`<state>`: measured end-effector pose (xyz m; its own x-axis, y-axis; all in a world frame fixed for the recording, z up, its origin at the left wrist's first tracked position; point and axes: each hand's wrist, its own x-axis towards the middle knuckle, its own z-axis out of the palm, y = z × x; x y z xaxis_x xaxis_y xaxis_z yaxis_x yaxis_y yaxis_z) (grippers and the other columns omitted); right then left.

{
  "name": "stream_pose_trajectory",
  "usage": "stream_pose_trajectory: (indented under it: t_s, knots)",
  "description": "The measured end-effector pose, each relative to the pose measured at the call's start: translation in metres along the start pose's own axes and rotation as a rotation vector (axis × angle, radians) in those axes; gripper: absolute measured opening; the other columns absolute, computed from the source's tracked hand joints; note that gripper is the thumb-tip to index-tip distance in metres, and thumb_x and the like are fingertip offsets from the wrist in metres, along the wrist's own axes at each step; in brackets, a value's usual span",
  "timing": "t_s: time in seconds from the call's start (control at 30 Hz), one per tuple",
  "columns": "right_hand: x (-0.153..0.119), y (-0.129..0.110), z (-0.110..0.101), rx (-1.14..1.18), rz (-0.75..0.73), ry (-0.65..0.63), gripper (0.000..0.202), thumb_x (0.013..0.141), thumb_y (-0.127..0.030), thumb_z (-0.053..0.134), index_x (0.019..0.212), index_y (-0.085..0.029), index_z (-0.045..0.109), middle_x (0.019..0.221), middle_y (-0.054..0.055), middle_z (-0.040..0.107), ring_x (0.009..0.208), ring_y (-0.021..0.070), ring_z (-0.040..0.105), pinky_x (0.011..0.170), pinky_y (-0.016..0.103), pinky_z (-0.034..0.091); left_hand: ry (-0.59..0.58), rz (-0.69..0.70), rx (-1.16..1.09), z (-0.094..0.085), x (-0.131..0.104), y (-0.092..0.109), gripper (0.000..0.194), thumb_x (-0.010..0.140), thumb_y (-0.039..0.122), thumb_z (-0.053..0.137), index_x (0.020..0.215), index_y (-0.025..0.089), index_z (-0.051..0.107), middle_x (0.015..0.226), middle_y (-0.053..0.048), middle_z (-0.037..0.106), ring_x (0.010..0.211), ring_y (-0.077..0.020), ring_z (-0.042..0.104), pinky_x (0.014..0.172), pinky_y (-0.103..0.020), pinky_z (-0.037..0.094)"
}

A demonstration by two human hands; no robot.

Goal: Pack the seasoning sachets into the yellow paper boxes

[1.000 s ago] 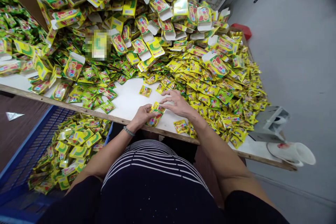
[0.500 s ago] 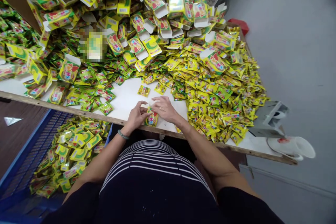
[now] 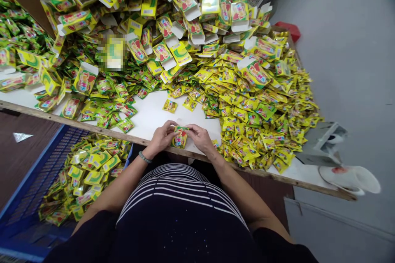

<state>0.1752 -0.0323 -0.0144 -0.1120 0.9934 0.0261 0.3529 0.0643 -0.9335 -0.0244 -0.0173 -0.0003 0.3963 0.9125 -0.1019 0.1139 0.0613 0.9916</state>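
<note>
A small yellow and green candy box [image 3: 179,138] with a printed front is held between my two hands at the front edge of the white table [image 3: 148,116]. My left hand [image 3: 162,137] grips its left side, thumb on the front. From the right, my right hand [image 3: 199,136] pinches its upper end, where the top flap seems to be; the fingers partly hide it. Just beyond my hands lie two loose yellow sachets, one sachet [image 3: 170,106] nearer the left and another sachet [image 3: 189,103] to its right.
Open boxes [image 3: 166,28] are heaped at the back. Yellow sachets [image 3: 247,123] pile up on the right, green sachets [image 3: 108,111] on the left. Below the table's left edge, a blue crate [image 3: 40,176] holds many closed boxes. A white jug [image 3: 352,176] and grey container [image 3: 324,144] stand far right.
My right hand has shifted from over the top of the box to its upper right, with fingers drawn together, uncovering more of the front. My left hand keeps its hold. The view has turned slightly.
</note>
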Motion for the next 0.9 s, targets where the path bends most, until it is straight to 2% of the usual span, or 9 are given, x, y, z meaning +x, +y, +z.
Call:
stream_pose_trajectory:
  t_s: [0.1,0.2,0.33,0.53,0.7,0.8,0.9]
  knots:
    - [0.004,-0.008,-0.007,-0.001,0.020,0.001,0.033,0.085,-0.047,0.063,0.103,-0.021,0.071,0.097,0.006,0.075,0.085,0.0197,0.068,0.079,0.034,0.054,-0.032,-0.002,-0.014,0.000,0.002,0.001,0.032,0.081,0.040,0.068,0.105,0.021,0.056,0.089,-0.003,0.073,0.083,-0.0171,0.067,0.076,-0.026,0.048]
    - [0.009,-0.020,-0.012,-0.099,-0.043,0.019,0.031,0.085,-0.040,0.064,0.111,-0.025,0.072,0.110,0.006,0.075,0.097,0.0217,0.069,0.089,0.037,0.053,-0.033,-0.028,-0.110,0.000,0.003,0.000,0.038,0.079,0.040,0.071,0.105,0.022,0.050,0.085,-0.001,0.071,0.080,-0.0156,0.066,0.073,-0.025,0.047]
    - [0.014,-0.032,-0.015,-0.265,-0.147,-0.083,0.022,0.092,-0.034,0.058,0.095,-0.027,0.078,0.099,0.004,0.078,0.093,0.0223,0.069,0.088,0.038,0.051,-0.004,-0.104,-0.250,0.001,0.003,-0.001,0.051,0.073,0.040,0.076,0.106,0.024,0.041,0.085,0.000,0.071,0.078,-0.0149,0.067,0.073,-0.025,0.047]
    - [0.024,-0.038,-0.015,-0.482,-0.168,-0.104,0.012,0.086,-0.026,0.068,0.089,-0.026,0.080,0.092,0.004,0.079,0.083,0.0225,0.068,0.083,0.037,0.046,0.019,-0.126,-0.245,0.002,0.005,-0.005,0.053,0.071,0.041,0.079,0.105,0.023,0.042,0.083,-0.001,0.072,0.078,-0.0165,0.068,0.071,-0.025,0.049]
    - [0.044,-0.044,-0.023,-0.412,-0.010,-0.192,0.015,0.085,-0.024,0.067,0.082,-0.020,0.081,0.077,0.003,0.078,0.069,0.0170,0.066,0.064,0.027,0.042,0.003,-0.107,-0.198,0.000,0.005,-0.011,0.052,0.073,0.040,0.078,0.108,0.023,0.045,0.088,-0.002,0.074,0.081,-0.0178,0.070,0.072,-0.027,0.052]
    - [0.054,-0.041,-0.028,-0.362,-0.006,-0.284,0.014,0.082,-0.024,0.068,0.081,-0.018,0.081,0.072,0.002,0.076,0.066,0.0156,0.064,0.062,0.025,0.041,0.003,-0.094,-0.189,0.000,0.005,-0.011,0.052,0.074,0.040,0.077,0.112,0.023,0.046,0.089,-0.003,0.074,0.083,-0.0191,0.071,0.074,-0.028,0.053]
    - [0.054,-0.034,-0.034,-0.275,-0.008,-0.336,0.016,0.082,-0.029,0.069,0.083,-0.018,0.081,0.076,0.003,0.077,0.070,0.0166,0.066,0.064,0.026,0.044,0.013,-0.090,-0.152,0.000,0.004,-0.009,0.052,0.075,0.039,0.075,0.116,0.023,0.048,0.091,-0.004,0.075,0.086,-0.0206,0.072,0.075,-0.029,0.054]
